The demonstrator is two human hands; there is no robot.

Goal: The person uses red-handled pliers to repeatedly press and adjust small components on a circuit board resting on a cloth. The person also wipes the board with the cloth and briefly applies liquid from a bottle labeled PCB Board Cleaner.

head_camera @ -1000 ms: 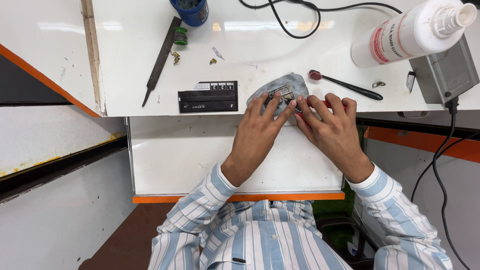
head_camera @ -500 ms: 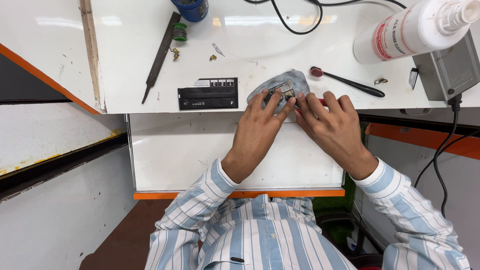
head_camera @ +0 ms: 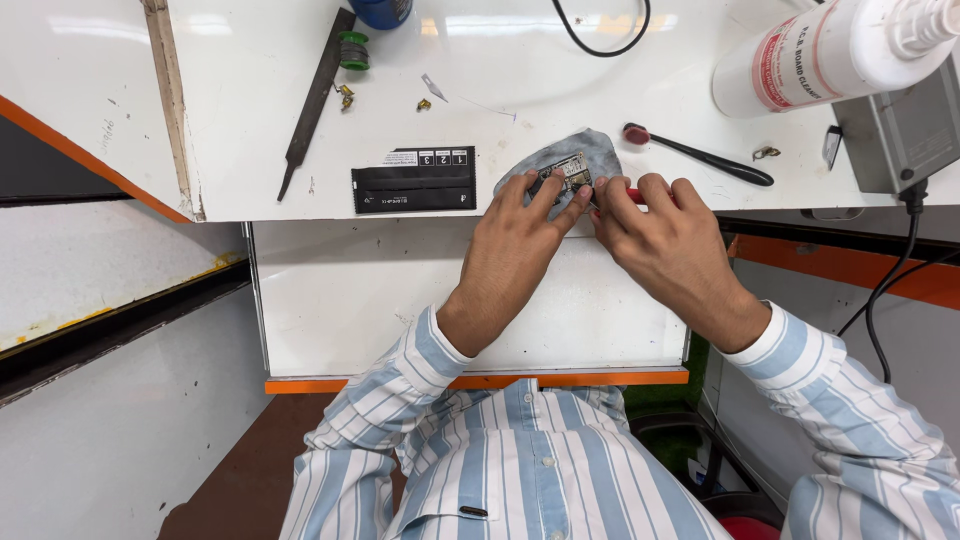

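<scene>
White bench top fills the view, its front edge just above a lower shelf. Near that edge lies a grey cloth with a small circuit board on it. The left hand pins the board with spread fingertips; the right hand pinches a thin red-handled tool at the board's right side. Steady downward pressure and short, light strokes would likely keep the board from sliding. Close by sit a large white bottle, a grey box, a black strip, a long file and a dark brush, which crowds the right hand.
</scene>
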